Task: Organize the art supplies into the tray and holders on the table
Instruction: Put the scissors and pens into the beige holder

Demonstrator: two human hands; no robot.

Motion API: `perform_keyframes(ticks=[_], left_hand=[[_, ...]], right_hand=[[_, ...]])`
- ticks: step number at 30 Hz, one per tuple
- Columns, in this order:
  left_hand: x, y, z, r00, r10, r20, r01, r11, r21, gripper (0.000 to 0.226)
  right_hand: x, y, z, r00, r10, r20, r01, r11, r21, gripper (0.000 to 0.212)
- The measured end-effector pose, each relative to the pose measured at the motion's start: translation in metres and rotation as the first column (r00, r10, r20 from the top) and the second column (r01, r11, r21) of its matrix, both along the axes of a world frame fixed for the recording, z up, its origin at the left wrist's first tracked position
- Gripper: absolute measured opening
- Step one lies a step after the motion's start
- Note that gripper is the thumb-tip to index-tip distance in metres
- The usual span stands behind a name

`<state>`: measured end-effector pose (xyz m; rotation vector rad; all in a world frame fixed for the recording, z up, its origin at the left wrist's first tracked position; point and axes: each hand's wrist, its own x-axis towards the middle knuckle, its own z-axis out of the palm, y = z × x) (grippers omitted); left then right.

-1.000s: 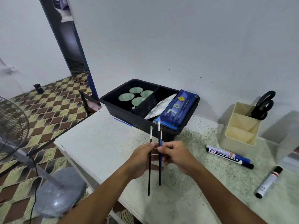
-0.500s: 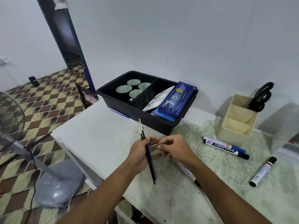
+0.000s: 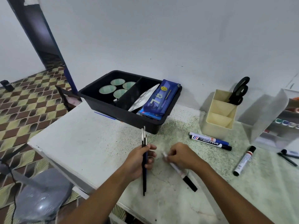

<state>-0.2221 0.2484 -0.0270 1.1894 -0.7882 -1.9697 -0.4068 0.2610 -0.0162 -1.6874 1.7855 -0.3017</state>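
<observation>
While the left hand grips a bundle of thin paintbrushes upright above the counter, the right hand curls around a white marker lying just in front of the black tray, with the cream holder well off to the right.

We see the black plastic divided tray at the back of the speckled white table; right of it stands the cream plastic compartment holder, with black-handled scissors in its rear compartment; two blue-capped white markers lie before the holder; a thin blue pencil lies left of the tray's front.
</observation>
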Motion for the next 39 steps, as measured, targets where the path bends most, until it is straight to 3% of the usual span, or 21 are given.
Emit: perform_keyframes(ticks=[5, 10, 13, 16, 26, 39], left_hand=[[-0.014, -0.001, -0.002, 0.994, -0.110, 0.004, 0.110, 0.994, -0.008, 0.024], [-0.035, -0.003, 0.000, 0.984, -0.176, -0.011, 0.175, 0.984, -0.012, 0.024], [-0.046, -0.003, 0.000, 0.978, -0.202, -0.046, 0.202, 0.979, 0.006, 0.024], [-0.058, -0.003, 0.000, 0.970, -0.238, -0.056, 0.239, 0.971, 0.010, 0.023], [-0.076, -0.006, -0.004, 0.957, -0.283, -0.060, 0.285, 0.958, 0.031, 0.024], [-0.067, -0.008, -0.008, 0.965, -0.249, -0.088, 0.253, 0.966, 0.045, 0.024]], right_hand=[[-0.039, -0.007, 0.012, 0.994, -0.109, -0.017, 0.106, 0.987, -0.120, 0.027], [-0.074, -0.004, 0.011, 0.917, -0.159, -0.367, 0.058, 0.961, -0.272, 0.027], [-0.089, 0.004, 0.006, 0.882, -0.174, -0.438, 0.010, 0.936, -0.352, 0.027], [-0.098, 0.012, 0.000, 0.835, -0.152, -0.529, -0.038, 0.943, -0.332, 0.027], [-0.107, 0.025, -0.007, 0.843, -0.271, -0.466, 0.060, 0.907, -0.418, 0.026], [-0.095, 0.023, -0.009, 0.904, -0.219, -0.366, 0.043, 0.900, -0.434, 0.039]])
